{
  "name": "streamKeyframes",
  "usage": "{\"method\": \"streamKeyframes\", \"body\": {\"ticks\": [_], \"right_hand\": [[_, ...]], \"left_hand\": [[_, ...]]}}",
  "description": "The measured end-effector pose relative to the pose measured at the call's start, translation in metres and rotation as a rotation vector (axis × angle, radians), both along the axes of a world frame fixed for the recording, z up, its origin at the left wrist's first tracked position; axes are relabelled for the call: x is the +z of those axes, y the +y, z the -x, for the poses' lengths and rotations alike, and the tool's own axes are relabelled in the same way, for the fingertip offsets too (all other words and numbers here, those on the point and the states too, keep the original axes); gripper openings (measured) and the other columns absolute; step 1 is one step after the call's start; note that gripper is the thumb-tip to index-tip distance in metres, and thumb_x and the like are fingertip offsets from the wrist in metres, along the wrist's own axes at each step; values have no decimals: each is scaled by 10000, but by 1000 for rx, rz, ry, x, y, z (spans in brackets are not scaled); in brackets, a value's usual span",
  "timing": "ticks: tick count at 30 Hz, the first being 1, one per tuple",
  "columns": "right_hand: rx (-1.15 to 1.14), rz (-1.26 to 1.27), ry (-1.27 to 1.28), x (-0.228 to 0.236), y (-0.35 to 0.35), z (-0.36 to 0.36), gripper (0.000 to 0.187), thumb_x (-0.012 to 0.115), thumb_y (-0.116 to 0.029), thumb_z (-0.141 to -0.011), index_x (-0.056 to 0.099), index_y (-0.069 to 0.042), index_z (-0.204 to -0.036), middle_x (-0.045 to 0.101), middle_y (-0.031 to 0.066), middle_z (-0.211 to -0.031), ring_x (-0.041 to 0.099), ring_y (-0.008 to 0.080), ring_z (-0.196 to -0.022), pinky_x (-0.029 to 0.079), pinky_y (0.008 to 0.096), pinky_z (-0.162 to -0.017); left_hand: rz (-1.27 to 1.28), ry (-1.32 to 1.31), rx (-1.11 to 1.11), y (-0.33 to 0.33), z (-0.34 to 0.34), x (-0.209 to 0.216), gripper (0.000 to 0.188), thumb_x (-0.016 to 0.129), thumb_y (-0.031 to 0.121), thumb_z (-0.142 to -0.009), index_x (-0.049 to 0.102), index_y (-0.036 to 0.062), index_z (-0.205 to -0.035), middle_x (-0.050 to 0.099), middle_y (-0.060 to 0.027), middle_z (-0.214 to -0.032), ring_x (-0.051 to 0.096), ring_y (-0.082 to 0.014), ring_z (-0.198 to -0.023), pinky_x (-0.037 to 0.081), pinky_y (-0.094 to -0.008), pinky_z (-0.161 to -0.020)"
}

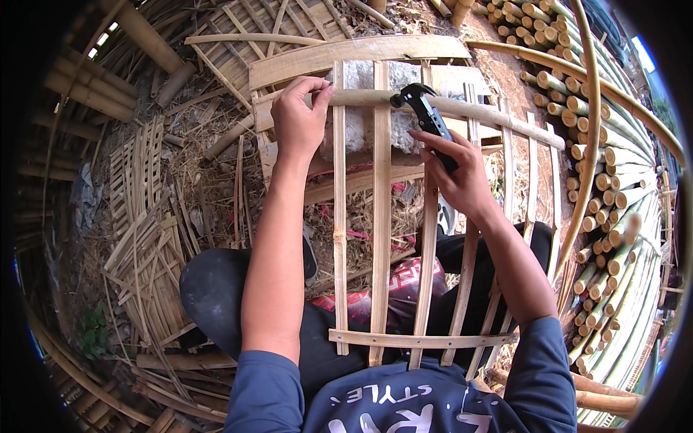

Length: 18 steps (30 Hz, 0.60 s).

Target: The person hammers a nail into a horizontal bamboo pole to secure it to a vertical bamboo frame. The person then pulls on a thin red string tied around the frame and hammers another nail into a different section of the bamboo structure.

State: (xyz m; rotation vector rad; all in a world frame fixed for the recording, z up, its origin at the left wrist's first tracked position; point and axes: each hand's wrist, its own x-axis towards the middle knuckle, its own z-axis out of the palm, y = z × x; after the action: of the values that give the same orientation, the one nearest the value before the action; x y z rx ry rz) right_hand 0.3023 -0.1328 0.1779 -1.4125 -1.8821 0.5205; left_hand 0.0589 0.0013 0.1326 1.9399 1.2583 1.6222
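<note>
Against the lower edge, a dark blue shirt bears large white lettering, partly cut off. Dark trousers show on both sides of the lap, with a red-and-white patterned cloth between the legs, seen through the slats. Over the lap lies a pale bamboo frame: long slats, joined by a flat strip at the near end and a round rail at the far end. The right hand is closed around the grip of a black and metal hammer, forefinger extended along it, the head at the rail. The left hand is at the rail's left end, thumb and forefinger pinched on a small dark item, too small to identify. Beneath the far end sits a rough, whitish block, with wooden boards about it. The earth floor is littered with straw-like shavings. Woven panels lie to the left and beyond the boards. To the right, cut bamboo poles are stacked, ends facing the work; thick poles stand at upper left.
</note>
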Motion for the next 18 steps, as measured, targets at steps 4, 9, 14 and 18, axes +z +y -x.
{"method": "streamKeyframes", "body": {"ticks": [4,9,14,18], "right_hand": [[63,-176,95,6,1,13,605,587,23,-948,448,-153,-1510,666,199,-1000,667,301,-881,498,316,-821],[34,0,81,28,2,42,776,582,5,-948,198,-157,-1603,675,253,-1076,682,343,-961,492,340,-870],[124,-75,-11,34,22,68,786,616,-40,-934,205,-143,-1595,686,254,-984,657,433,-837,499,426,-774],[86,-117,-113,57,39,96,580,634,-67,-936,417,-83,-1474,692,257,-947,653,477,-870,518,443,-769]], "left_hand": [[-39,2,33,-5,7,-2,115,766,81,-826,710,-9,-872,723,-116,-886,701,-292,-823,530,-362,-757],[-98,-10,15,-1,21,-11,112,765,67,-810,707,-13,-862,720,-116,-884,698,-302,-816,529,-375,-743],[-87,-40,0,1,36,-16,116,769,73,-799,708,-9,-854,718,-116,-881,695,-301,-806,526,-378,-736],[-78,-41,15,4,46,-22,118,771,80,-797,708,-5,-849,719,-110,-874,693,-302,-798,524,-381,-731]]}}
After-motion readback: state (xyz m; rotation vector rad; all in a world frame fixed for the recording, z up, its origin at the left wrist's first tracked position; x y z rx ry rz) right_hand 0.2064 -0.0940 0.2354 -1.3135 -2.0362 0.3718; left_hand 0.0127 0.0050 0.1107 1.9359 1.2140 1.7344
